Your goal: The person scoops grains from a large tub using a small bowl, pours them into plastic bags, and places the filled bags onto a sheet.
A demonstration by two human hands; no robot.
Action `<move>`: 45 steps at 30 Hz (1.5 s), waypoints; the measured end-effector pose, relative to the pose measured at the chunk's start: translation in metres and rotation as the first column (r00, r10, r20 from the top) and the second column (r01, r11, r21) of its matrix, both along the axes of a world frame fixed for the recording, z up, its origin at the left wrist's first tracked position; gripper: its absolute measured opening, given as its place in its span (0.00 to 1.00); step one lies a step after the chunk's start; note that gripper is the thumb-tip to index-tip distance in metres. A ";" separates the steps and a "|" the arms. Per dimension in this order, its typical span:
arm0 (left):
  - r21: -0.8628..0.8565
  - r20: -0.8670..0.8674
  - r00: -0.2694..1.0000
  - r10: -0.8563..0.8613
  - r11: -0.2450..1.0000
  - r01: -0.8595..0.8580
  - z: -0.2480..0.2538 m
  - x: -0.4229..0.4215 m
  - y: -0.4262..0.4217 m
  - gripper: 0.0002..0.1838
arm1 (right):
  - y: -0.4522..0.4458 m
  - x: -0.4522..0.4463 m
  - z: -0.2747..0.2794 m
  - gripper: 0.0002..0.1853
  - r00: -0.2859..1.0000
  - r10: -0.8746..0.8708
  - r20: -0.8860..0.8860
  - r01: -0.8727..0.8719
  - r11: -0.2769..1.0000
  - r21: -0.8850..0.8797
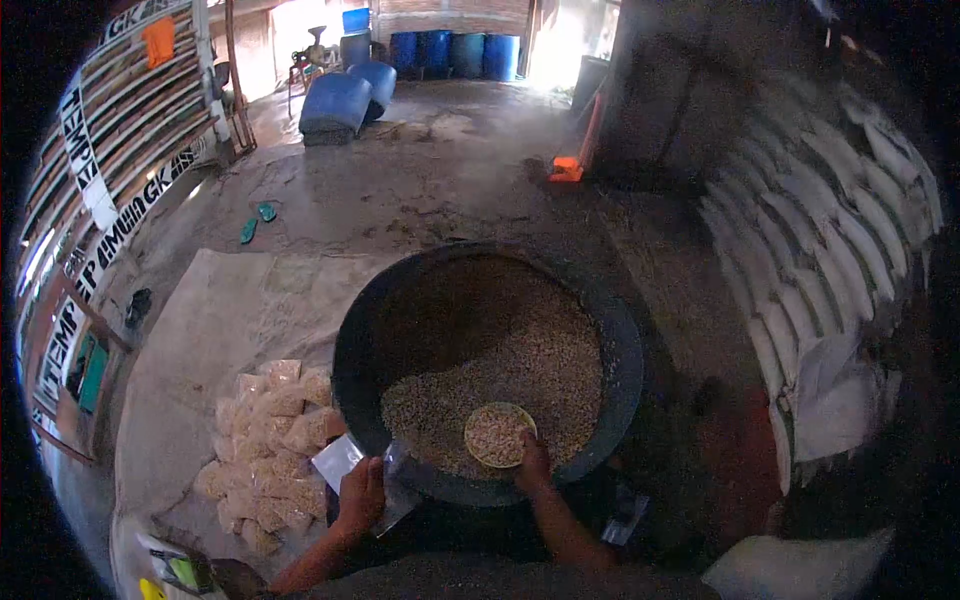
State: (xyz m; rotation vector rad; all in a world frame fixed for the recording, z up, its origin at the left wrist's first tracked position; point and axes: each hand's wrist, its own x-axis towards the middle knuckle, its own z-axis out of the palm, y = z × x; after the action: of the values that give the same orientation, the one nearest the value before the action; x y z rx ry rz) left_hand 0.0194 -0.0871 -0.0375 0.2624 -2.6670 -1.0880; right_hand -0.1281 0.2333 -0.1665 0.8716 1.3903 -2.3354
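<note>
A big dark round tub (622, 405) stands in front of me, partly filled with pale beans or grains (545, 350) heaped toward its near and right side. My right hand (533, 468) grips the edge of a small round bowl (498, 432) full of the same grains, over the near part of the heap. At the tub's near left rim, my left hand (364, 492) is closed on a clear plastic bag (340, 458). Just left of that hand lies a pile of filled clear bags (265, 445).
A pale sheet (190, 350) covers the floor under the filled bags. Stacked white sacks (830, 250) line the right side. Farther off are green sandals (249, 230), an orange object (566, 168) and blue drums (335, 103). Small plastic packaging (625, 515) lies right of my right arm.
</note>
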 end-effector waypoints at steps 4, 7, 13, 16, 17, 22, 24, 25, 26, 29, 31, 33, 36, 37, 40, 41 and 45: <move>0.344 0.173 0.978 0.114 0.924 -0.168 0.007 0.003 0.000 0.18 | -0.002 0.012 0.005 0.29 0.996 0.015 -0.083 -0.021 0.996 -0.083; 0.784 0.322 0.920 0.222 0.482 -0.391 0.016 -0.003 0.002 0.15 | -0.006 0.014 0.018 0.28 0.995 0.028 -0.092 -0.042 0.988 -0.146; 0.916 0.253 0.946 -0.204 0.366 -0.166 0.060 -0.009 -0.010 0.13 | -0.003 0.035 0.070 0.29 0.992 0.059 -0.109 -0.093 0.934 -0.345; 0.807 0.276 0.951 -0.141 0.572 -0.149 0.021 -0.046 -0.027 0.12 | 0.003 0.033 0.105 0.32 0.966 0.138 -0.220 -0.206 0.923 -0.325; 0.685 0.176 0.984 0.036 0.713 -0.149 -0.013 -0.070 -0.022 0.13 | 0.002 0.033 0.123 0.33 0.944 0.174 -0.280 -0.258 0.918 -0.301; 0.279 0.351 0.874 -0.337 0.928 0.246 -0.009 -0.132 0.077 0.25 | -0.038 0.030 0.229 0.35 0.876 0.314 -0.365 -0.477 0.673 -0.566; 0.920 0.232 0.871 -0.434 0.389 -0.052 -0.050 -0.141 0.103 0.25 | -0.033 0.026 0.227 0.35 0.860 0.369 -0.353 -0.511 0.610 -0.606; 0.979 0.163 0.883 -0.439 -0.037 -0.199 -0.064 -0.145 0.114 0.25 | -0.014 0.009 0.183 0.35 0.857 0.397 -0.329 -0.510 0.553 -0.660; 0.887 0.127 0.855 -0.503 0.444 0.130 -0.059 -0.146 0.117 0.25 | 0.001 -0.002 0.153 0.35 0.851 0.426 -0.306 -0.502 0.490 -0.713; 0.167 0.164 0.793 -0.587 0.809 0.564 -0.036 -0.156 0.110 0.23 | 0.029 -0.008 0.137 0.34 0.805 0.587 -0.089 -0.582 0.752 -0.309; 0.587 0.177 0.810 -0.559 0.721 0.370 -0.041 -0.152 0.112 0.22 | 0.065 -0.028 0.082 0.33 0.767 0.632 -0.106 -0.635 0.772 0.010; 0.757 0.160 0.800 -0.578 0.593 0.277 -0.042 -0.145 0.114 0.21 | 0.089 -0.012 0.070 0.31 0.752 0.657 -0.048 -0.641 0.746 0.180; 0.755 0.163 0.779 -0.605 0.585 0.296 -0.012 -0.141 0.115 0.19 | 0.073 -0.026 0.138 0.27 0.741 0.650 0.168 -0.670 0.734 0.113; 0.745 0.180 0.774 -0.607 0.598 0.295 -0.006 -0.134 0.118 0.18 | 0.075 -0.040 0.141 0.26 0.713 0.649 0.264 -0.677 0.736 0.019; 0.443 0.057 0.858 -0.510 0.783 0.436 0.009 -0.108 0.135 0.18 | 0.062 -0.062 0.136 0.24 0.584 0.711 0.393 -0.810 0.541 0.225; 0.472 0.041 0.918 -0.394 0.818 0.330 -0.016 -0.105 0.150 0.18 | 0.049 -0.065 0.141 0.25 0.510 0.731 0.453 -0.855 0.378 0.354; 0.681 0.060 0.994 -0.092 0.732 0.026 -0.075 -0.102 0.182 0.16 | 0.001 -0.090 0.155 0.27 0.229 0.619 0.751 -0.864 -0.225 0.450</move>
State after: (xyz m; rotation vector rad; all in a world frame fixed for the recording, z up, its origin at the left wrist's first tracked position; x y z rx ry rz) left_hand -0.0826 0.0954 -0.1122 0.3596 -2.2285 -2.0990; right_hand -0.2178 0.2339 -0.0111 0.1518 2.0857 -0.3193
